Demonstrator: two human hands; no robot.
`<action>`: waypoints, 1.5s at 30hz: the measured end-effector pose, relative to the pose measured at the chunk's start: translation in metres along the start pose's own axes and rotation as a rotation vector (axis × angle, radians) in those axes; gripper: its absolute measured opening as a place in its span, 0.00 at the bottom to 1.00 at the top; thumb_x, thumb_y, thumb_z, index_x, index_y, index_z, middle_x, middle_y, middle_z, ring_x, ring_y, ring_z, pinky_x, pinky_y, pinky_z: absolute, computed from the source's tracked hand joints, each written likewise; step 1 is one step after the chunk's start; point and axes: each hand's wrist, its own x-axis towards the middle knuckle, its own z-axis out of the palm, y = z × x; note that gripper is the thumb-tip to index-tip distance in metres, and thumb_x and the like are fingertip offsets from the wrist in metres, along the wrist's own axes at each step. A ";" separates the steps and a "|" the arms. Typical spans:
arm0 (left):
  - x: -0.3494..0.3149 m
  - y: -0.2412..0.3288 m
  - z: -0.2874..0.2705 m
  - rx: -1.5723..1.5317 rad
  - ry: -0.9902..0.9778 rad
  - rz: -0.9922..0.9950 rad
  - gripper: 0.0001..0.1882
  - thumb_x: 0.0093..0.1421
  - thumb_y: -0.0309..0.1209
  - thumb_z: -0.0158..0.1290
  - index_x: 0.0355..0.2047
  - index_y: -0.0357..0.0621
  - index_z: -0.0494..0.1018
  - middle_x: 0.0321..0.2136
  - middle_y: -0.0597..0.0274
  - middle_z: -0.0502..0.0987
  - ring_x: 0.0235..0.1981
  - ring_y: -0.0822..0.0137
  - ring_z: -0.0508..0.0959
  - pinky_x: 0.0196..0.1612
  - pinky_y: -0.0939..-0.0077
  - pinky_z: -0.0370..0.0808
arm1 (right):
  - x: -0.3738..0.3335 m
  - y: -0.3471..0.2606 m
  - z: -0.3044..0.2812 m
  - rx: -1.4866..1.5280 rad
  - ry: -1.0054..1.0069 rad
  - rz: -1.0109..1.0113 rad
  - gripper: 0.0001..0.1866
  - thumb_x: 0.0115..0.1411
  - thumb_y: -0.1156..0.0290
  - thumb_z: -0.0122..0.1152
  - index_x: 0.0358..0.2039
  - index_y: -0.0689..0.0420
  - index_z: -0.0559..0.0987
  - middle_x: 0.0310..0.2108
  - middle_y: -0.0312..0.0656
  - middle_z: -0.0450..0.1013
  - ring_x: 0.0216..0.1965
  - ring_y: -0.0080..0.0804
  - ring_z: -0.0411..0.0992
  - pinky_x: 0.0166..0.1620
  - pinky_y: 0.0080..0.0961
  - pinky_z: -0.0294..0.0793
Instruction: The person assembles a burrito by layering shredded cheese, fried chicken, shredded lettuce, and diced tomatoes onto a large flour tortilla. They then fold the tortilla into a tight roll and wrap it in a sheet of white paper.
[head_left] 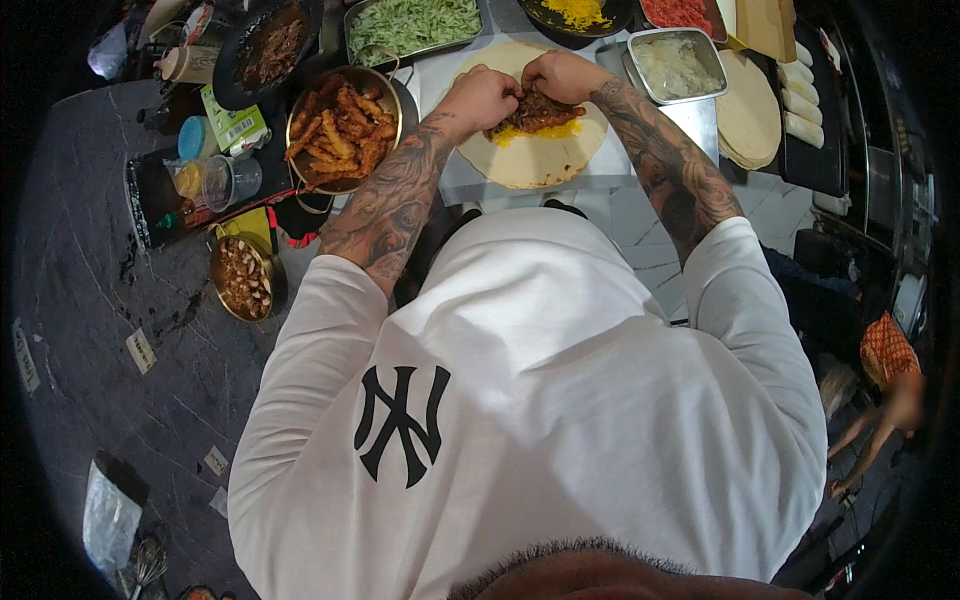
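Note:
A round flour tortilla (530, 172) lies flat on the counter before me, with yellow shreds (560, 130) and dark brown meat (541, 113) heaped across it. Over the left end of the meat, my left hand (485, 98) is closed, its fingers curled down and their tips partly hidden. My right hand (560, 77) is closed too, fingers pinched together just above the meat. What either pinch holds does not show clearly. Another tortilla (497, 56) lies beyond, partly under my hands.
Left of my arm stands a pan of fried strips (340, 135); shredded lettuce (415, 28) fills a tray behind. A tub of pale shreds (678, 65), stacked tortillas (749, 110) and rolled wraps (802, 105) are at right. Another person's arm (880, 425) shows at lower right.

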 end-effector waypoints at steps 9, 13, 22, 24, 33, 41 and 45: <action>-0.017 -0.028 -0.008 -0.228 0.260 0.088 0.16 0.63 0.31 0.55 0.49 0.45 0.83 0.41 0.48 0.82 0.40 0.52 0.80 0.47 0.60 0.79 | -0.034 0.017 -0.018 0.031 0.364 0.131 0.15 0.61 0.70 0.61 0.47 0.53 0.86 0.40 0.49 0.83 0.43 0.50 0.81 0.51 0.42 0.80; -0.021 -0.037 -0.010 -0.042 0.262 0.022 0.15 0.64 0.35 0.57 0.46 0.43 0.84 0.41 0.50 0.82 0.44 0.49 0.79 0.52 0.57 0.76 | -0.054 0.042 -0.013 0.033 0.338 0.171 0.15 0.59 0.69 0.64 0.46 0.53 0.87 0.36 0.48 0.83 0.36 0.47 0.83 0.44 0.42 0.82; 0.018 0.000 0.005 0.176 0.007 -0.106 0.19 0.61 0.41 0.61 0.47 0.42 0.84 0.41 0.45 0.84 0.45 0.44 0.83 0.51 0.53 0.79 | -0.070 -0.014 0.014 -0.064 0.225 0.188 0.14 0.56 0.68 0.70 0.43 0.56 0.86 0.41 0.47 0.81 0.43 0.50 0.79 0.47 0.42 0.79; 0.027 0.000 0.008 0.200 -0.026 -0.091 0.19 0.58 0.40 0.61 0.46 0.43 0.85 0.42 0.45 0.85 0.45 0.45 0.84 0.52 0.53 0.79 | -0.070 -0.016 0.022 -0.117 0.285 0.126 0.14 0.56 0.68 0.69 0.44 0.56 0.86 0.41 0.48 0.80 0.44 0.50 0.78 0.48 0.43 0.79; 0.036 -0.001 0.002 0.119 -0.134 -0.061 0.18 0.57 0.33 0.61 0.47 0.43 0.84 0.41 0.47 0.85 0.43 0.49 0.85 0.50 0.59 0.80 | -0.084 -0.029 0.036 -0.037 0.389 0.061 0.13 0.60 0.72 0.61 0.45 0.57 0.85 0.42 0.49 0.80 0.49 0.51 0.77 0.54 0.44 0.77; 0.008 0.008 -0.009 0.081 -0.066 0.096 0.15 0.58 0.29 0.61 0.46 0.42 0.84 0.38 0.49 0.86 0.37 0.55 0.86 0.45 0.62 0.81 | -0.098 -0.032 0.026 -0.010 0.512 0.056 0.13 0.59 0.74 0.64 0.44 0.59 0.85 0.41 0.48 0.80 0.47 0.50 0.76 0.53 0.42 0.77; -0.005 0.015 -0.013 0.003 0.038 -0.011 0.14 0.60 0.28 0.59 0.46 0.42 0.84 0.33 0.51 0.86 0.28 0.59 0.86 0.38 0.64 0.82 | -0.087 -0.033 0.040 -0.042 0.445 0.013 0.13 0.61 0.74 0.58 0.44 0.58 0.85 0.39 0.49 0.80 0.47 0.51 0.76 0.52 0.45 0.77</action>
